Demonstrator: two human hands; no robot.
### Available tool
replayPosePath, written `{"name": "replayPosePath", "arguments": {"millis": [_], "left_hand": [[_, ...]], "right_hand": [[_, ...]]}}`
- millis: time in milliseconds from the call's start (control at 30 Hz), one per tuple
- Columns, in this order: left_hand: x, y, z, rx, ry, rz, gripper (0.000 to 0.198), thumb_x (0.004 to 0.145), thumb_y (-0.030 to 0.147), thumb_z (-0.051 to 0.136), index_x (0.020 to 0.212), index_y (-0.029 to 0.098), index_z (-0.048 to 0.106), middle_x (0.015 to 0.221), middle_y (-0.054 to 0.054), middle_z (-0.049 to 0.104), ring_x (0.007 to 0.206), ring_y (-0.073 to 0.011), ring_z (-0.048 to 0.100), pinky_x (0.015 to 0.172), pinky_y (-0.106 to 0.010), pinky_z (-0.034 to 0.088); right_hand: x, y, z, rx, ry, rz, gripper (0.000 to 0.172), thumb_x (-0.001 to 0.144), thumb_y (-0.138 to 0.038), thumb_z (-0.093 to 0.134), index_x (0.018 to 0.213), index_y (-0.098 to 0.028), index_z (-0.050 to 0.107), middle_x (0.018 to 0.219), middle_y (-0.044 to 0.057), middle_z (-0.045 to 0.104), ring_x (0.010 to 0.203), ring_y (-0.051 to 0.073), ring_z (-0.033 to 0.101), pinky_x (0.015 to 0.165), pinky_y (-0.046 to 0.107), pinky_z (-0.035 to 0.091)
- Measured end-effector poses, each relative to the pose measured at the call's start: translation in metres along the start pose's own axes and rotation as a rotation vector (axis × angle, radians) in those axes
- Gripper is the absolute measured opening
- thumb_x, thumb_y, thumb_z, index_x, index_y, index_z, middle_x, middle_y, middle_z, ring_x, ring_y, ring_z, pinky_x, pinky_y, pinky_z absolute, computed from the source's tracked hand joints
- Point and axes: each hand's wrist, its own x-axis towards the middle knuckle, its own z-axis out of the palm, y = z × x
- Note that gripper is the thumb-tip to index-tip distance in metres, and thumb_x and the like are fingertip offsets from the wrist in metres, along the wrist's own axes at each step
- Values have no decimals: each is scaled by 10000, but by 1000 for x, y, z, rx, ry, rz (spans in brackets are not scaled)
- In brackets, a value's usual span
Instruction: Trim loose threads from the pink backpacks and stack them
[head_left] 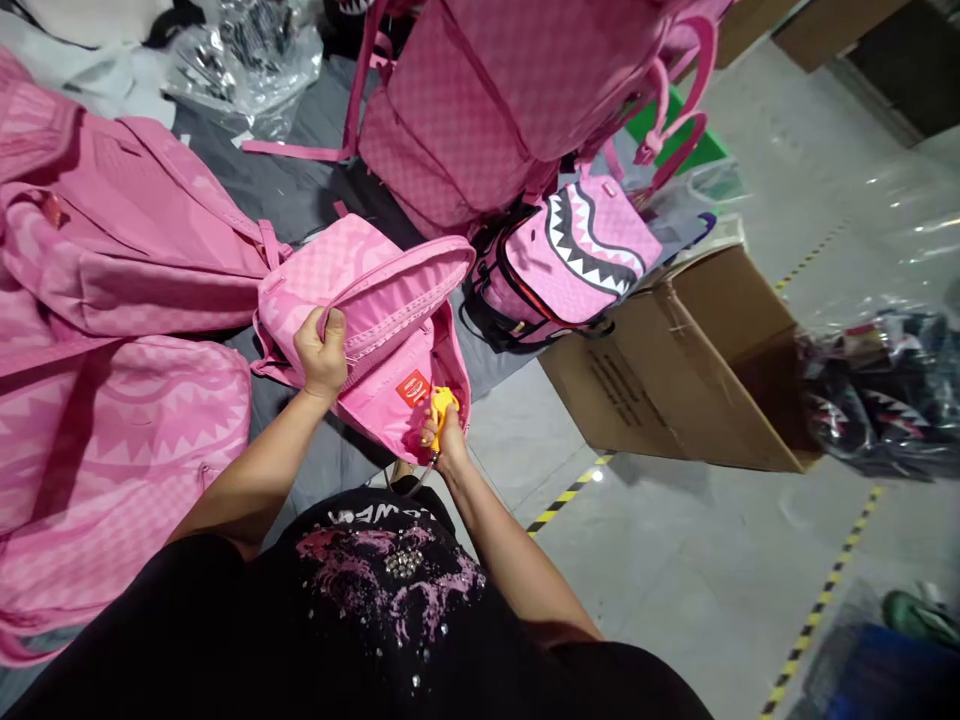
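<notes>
My left hand [322, 355] is closed on the edge of a small pink checkered backpack's raised flap. The small pink backpack [330, 260] is unzipped and gapes toward me, with a red label [412, 388] on its inner lining. At the bag's mouth, my right hand [448, 440] grips a yellow air blow gun [443, 402] with a thin hose running down from it. Part of the hose is hidden near my black shirt. Just right of the bag sits a small pink and black bag [585, 250] with a shark-mouth print.
Large pink backpacks lie at the left [135, 250] and stand at the back [472, 100] on a grey cloth. An open cardboard box [660, 370] is on the floor at right, beside plastic-wrapped dark bags [892, 400]. Yellow-black tape [817, 610] marks the floor.
</notes>
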Motion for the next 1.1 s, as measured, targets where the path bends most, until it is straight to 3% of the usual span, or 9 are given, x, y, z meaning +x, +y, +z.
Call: {"name": "replayPosePath", "arguments": {"millis": [167, 367, 500, 667, 833, 900, 1000, 1033, 1100], "left_hand": [[1, -7, 6, 19, -67, 17, 595, 887, 682, 493, 577, 199, 335, 570, 47, 277, 555, -100, 253, 548, -284, 221], [15, -11, 15, 35, -1, 92, 602, 901, 692, 453, 586, 201, 305, 562, 59, 250, 546, -91, 219, 541, -279, 198], [15, -10, 21, 59, -87, 134, 592, 917, 649, 471, 579, 200, 287, 553, 62, 232, 539, -87, 211, 540, -282, 185], [16, -9, 24, 84, -95, 170, 592, 921, 649, 461, 580, 202, 277, 554, 61, 226, 533, -87, 210, 533, -281, 194], [11, 3, 26, 69, -182, 215, 572, 935, 618, 457, 567, 201, 324, 524, 56, 266, 488, -83, 254, 496, -273, 214], [7, 11, 28, 65, -308, 307, 525, 942, 580, 470, 586, 198, 416, 504, 52, 310, 458, -83, 292, 480, -269, 233], [12, 16, 30, 51, -523, 534, 468, 929, 568, 493, 657, 191, 544, 507, 37, 407, 441, -91, 374, 485, -263, 288], [16, 14, 28, 60, -566, 581, 471, 928, 580, 481, 675, 191, 563, 520, 29, 434, 450, -96, 404, 498, -262, 313], [23, 9, 18, 132, -536, 576, 473, 933, 593, 452, 721, 190, 580, 567, 12, 483, 499, -114, 467, 547, -268, 368]], "right_hand": [[30, 5, 25, -21, -59, 49, 519, 986, -645, 272, 806, -201, 472, 405, -112, 296, 299, 56, 236, 300, 139, 220], [26, 25, 17, -89, -405, 77, 521, 776, -696, 648, 789, -190, 528, 382, -121, 328, 292, 47, 233, 296, 162, 209], [29, 27, 10, -73, -348, 23, 571, 718, -745, 668, 778, -194, 531, 372, -131, 298, 296, 47, 234, 300, 165, 223], [29, 23, 13, -88, -334, 31, 579, 712, -754, 663, 776, -196, 524, 393, -119, 320, 309, 49, 267, 314, 168, 229], [18, 19, 16, -247, -330, 67, 580, 761, -771, 583, 802, -197, 515, 412, -116, 319, 323, 63, 280, 332, 184, 239], [12, -1, 17, -481, -266, 28, 521, 811, -722, 562, 817, -202, 521, 436, -99, 355, 348, 82, 332, 355, 202, 277], [4, -65, 23, -1130, -79, -194, 369, 868, -558, 597, 831, -192, 583, 519, -47, 479, 453, 105, 465, 460, 222, 374], [0, -92, 29, -1394, -15, -261, 346, 866, -524, 616, 819, -181, 602, 553, -25, 519, 491, 113, 503, 497, 231, 395], [-8, -144, 47, -1818, -9, -210, 389, 863, -537, 616, 838, -149, 638, 594, 27, 581, 491, 135, 552, 517, 258, 426]]}}
